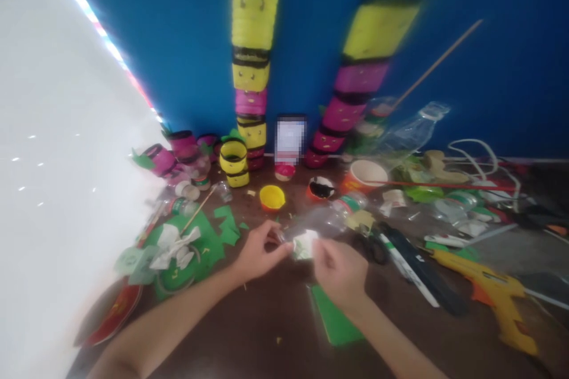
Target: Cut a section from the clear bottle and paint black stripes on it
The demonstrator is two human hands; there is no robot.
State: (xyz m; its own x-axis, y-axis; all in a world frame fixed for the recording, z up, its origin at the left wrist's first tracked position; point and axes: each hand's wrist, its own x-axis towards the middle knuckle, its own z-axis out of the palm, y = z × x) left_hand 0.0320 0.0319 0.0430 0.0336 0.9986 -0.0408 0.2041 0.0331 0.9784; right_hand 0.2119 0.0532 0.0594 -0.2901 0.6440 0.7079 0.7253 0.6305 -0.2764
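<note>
Fingers curled, my left hand [262,254] grips the near end of a clear plastic bottle [317,219], which lies on its side pointing away to the right. My right hand [340,272] is closed on a crumpled white tissue [306,245] and holds it against the bottle's end, close to my left thumb. Motion blur hides the exact contact. A green sheet [335,320] lies on the table below my right hand. Beyond the hands stand a small yellow cup [272,197] and a cup with black paint [320,188].
Two tall yellow and pink stacks [253,18] [355,77] rise against the blue wall. At right lie a yellow glue gun [489,278], a white marker [409,269] and black scissors [371,247]. Green paper scraps [208,243] and a red bowl [113,314] are at left.
</note>
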